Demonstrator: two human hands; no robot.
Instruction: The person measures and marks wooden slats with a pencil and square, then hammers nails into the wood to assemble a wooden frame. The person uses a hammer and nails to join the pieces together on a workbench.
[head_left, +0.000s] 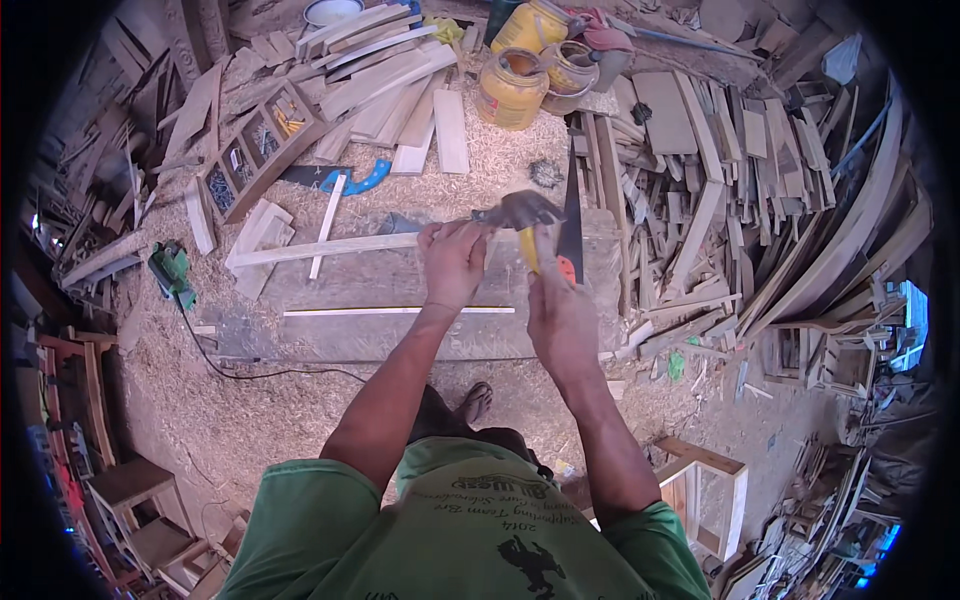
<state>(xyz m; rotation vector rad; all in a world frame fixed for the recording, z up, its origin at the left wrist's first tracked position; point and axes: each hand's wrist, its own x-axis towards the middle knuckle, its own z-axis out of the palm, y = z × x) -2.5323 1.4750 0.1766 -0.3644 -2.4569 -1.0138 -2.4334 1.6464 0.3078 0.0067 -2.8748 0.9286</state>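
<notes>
My right hand (562,325) is wrapped around the yellow handle of a hammer (528,212). Its dark head is a little blurred and sits just beyond and right of my left hand (455,265). That left hand is closed on the right end of a long pale wood strip (335,247), which runs leftward over the workbench (400,345). Anything small between the left fingertips is hidden. Closer to me, a thin white strip (400,311) lies along the bench. A handsaw (571,215) with an orange handle rests beside the hammer, partly behind my right hand.
A blue-handled saw (368,178), a short wood strip (328,225) and a divided wooden box of hardware (262,150) lie to the left. A green power tool (172,272) trails a cord. Yellow buckets (512,90) stand at the back; scrap wood (690,190) is piled right.
</notes>
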